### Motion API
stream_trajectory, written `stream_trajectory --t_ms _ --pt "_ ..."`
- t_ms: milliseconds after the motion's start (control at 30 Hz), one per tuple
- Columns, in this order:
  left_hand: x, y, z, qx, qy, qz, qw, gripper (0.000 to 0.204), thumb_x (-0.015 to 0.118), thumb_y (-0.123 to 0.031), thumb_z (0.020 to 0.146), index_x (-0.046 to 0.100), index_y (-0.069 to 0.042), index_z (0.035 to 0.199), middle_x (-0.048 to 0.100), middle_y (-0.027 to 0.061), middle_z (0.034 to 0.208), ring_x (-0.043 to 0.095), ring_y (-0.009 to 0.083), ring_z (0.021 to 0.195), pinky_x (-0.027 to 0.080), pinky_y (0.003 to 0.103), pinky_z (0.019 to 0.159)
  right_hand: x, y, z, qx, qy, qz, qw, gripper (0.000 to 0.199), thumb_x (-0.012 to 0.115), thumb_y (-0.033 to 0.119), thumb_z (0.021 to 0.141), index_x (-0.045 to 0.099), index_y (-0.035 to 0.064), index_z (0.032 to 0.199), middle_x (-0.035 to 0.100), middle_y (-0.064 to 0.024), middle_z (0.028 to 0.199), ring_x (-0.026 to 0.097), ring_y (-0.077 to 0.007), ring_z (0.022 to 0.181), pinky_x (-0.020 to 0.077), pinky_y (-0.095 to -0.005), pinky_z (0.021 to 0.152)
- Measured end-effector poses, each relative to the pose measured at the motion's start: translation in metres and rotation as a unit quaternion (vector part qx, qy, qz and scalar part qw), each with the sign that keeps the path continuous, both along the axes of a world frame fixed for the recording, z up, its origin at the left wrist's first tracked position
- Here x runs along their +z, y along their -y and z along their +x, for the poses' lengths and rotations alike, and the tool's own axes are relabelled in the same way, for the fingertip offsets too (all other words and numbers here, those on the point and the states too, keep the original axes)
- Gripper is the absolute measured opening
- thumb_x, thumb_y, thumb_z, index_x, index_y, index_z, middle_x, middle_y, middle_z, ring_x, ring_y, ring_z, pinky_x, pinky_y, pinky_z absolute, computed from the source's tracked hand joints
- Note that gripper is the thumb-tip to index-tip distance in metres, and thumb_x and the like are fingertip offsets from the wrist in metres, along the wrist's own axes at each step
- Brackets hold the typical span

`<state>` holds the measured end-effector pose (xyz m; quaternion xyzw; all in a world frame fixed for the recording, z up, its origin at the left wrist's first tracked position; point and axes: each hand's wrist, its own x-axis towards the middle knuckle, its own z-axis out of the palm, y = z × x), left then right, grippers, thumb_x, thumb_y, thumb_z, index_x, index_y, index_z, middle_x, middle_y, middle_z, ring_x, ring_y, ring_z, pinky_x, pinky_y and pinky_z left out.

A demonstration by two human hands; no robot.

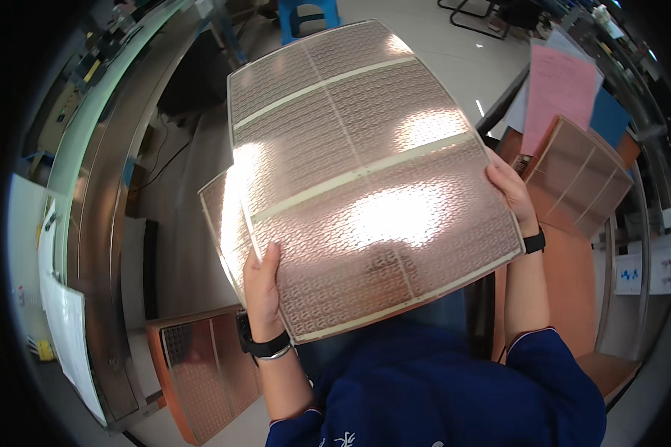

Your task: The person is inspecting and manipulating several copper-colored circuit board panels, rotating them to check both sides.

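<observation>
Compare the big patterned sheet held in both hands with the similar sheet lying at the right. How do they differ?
The held sheet is lifted in the air, gripped at its edges by the left hand and right hand; the sheet at the right rests on a pile, untouched. The held sheet shows bright glare; the sheet at the right looks dull. Both are coppery, finely patterned, and divided by pale strips.

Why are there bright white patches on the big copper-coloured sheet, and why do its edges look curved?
In the head view, overhead light glares off the shiny patterned sheet, washing out its pattern in several patches; the left hand and right hand grip its edges. The fisheye lens bends straight edges, more toward the dark round rim of the picture, where the steel bench curves strongly. The centre looks sharp.
</observation>
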<state>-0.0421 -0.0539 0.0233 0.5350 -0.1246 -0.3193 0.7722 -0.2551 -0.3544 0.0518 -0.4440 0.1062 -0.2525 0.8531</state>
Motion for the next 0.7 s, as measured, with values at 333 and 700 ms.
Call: stream_trajectory --t_ms 333,700 --pt "-0.030 -0.015 0.015 -0.005 0.004 0.031 1.000 0.033 0.051 -0.014 0.092 0.047 0.006 0.118 0.057 0.0073 0.106 0.051 0.0111 0.093 0.039 0.026 0.085 0.005 -0.006 0.001 0.014 -0.023 -0.005 1.000 0.050 0.049 0.014 0.091 0.032 -0.0041 0.134 0.050 -0.0115 0.124 0.053 -0.0154 0.107 0.0424 -0.0286 0.092" --pt "-0.025 -0.015 0.014 -0.014 0.010 0.007 1.000 0.041 0.046 -0.024 0.095 0.044 0.006 0.122 0.055 0.0103 0.111 0.051 0.0140 0.099 0.039 0.028 0.089 0.002 -0.007 0.004 0.014 -0.019 -0.038 0.999 0.048 0.048 0.014 0.092 0.033 -0.0045 0.134 0.052 -0.0109 0.122 0.052 -0.0151 0.108 0.0411 -0.0277 0.092"
